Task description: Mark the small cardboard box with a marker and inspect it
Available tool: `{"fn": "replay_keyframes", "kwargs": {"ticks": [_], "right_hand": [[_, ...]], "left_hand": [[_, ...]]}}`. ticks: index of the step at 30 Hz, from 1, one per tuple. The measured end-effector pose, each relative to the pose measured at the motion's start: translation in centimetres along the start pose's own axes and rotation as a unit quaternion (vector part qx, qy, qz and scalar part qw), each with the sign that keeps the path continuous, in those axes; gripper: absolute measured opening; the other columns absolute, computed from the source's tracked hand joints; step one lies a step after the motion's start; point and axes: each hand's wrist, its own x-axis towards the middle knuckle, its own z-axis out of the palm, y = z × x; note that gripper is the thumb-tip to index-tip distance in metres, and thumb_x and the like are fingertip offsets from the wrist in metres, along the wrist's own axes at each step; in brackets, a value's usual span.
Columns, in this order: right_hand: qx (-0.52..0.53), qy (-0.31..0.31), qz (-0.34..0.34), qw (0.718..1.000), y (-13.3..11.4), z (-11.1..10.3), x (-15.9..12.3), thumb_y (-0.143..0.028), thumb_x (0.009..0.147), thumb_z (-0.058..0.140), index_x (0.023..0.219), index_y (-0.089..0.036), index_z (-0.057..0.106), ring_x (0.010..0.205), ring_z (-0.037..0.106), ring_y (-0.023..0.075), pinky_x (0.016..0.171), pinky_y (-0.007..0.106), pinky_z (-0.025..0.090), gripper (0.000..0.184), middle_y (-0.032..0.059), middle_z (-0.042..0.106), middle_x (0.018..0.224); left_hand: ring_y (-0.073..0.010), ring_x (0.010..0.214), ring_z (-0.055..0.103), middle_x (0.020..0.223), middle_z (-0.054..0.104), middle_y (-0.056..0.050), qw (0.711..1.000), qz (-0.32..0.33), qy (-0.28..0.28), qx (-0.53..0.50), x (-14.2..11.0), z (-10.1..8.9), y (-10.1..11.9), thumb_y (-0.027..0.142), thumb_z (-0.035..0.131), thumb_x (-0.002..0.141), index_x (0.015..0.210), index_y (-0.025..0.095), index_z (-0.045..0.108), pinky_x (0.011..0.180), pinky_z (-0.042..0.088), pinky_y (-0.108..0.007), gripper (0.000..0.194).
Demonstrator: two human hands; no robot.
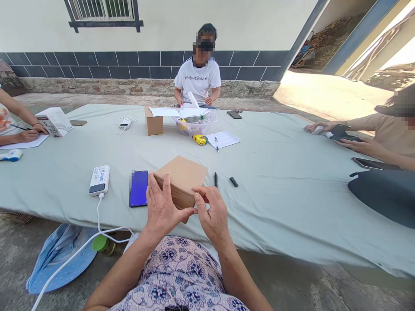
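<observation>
A small brown cardboard box (pixel 183 172) is tilted at the near edge of the table, between my two hands. My left hand (pixel 162 205) grips it from the left, fingers on the upper edge and thumb stretched along the near side. At the right corner my right hand (pixel 212 211) pinches the box's edge between thumb and fingers. A phone with a blue screen (pixel 138 188) lies just left of the box. To the right are a black pen (pixel 215 179) and a small black cap-like piece (pixel 234 182). The underside of the box is hidden.
A white power bank (pixel 99 180) with a cable lies left. Farther back are a yellow tape measure (pixel 200 139), a written sheet (pixel 227 140), a clear plastic basket (pixel 204 125) and another cardboard box (pixel 153 125). People sit opposite and at both sides; a dark bag (pixel 382 194) lies right.
</observation>
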Motion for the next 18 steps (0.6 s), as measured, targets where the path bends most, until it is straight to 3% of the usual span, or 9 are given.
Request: {"fn": "replay_keyframes", "kwargs": {"ticks": [5,11,18], "right_hand": [[-0.004,-0.004,-0.012,1.000,-0.2,0.3,0.0,-0.027,0.100,0.050,0.103,-0.022,0.066,0.080,0.066,0.0168,0.070,0.030,0.059,0.017,0.0055,0.066,0.092],[0.002,-0.021,-0.005,1.000,0.1,0.5,0.0,-0.028,0.100,0.052,0.103,-0.022,0.067,0.081,0.068,0.0169,0.071,0.030,0.060,0.016,0.0066,0.068,0.097],[0.060,-0.052,0.007,0.997,0.5,0.3,0.6,-0.028,0.100,0.054,0.116,-0.024,0.066,0.083,0.068,0.0173,0.075,0.031,0.061,0.021,0.0036,0.068,0.090]], "left_hand": [[-0.0527,0.154,0.018,0.165,0.007,-0.036,1.000,-0.011,0.025,0.002,0.0,0.4,0.3,0.069,0.088,0.051,0.154,0.016,0.031,0.111,0.032,-0.070,0.129],[-0.0522,0.151,0.025,0.163,0.014,-0.037,0.999,-0.020,0.039,0.001,0.2,0.3,0.7,0.066,0.085,0.058,0.146,0.013,0.042,0.110,0.035,-0.068,0.111],[-0.0493,0.150,0.028,0.161,0.020,-0.031,0.995,-0.069,0.020,-0.063,0.9,-0.9,0.2,0.060,0.086,0.060,0.140,0.020,0.045,0.108,0.037,-0.067,0.098]]}}
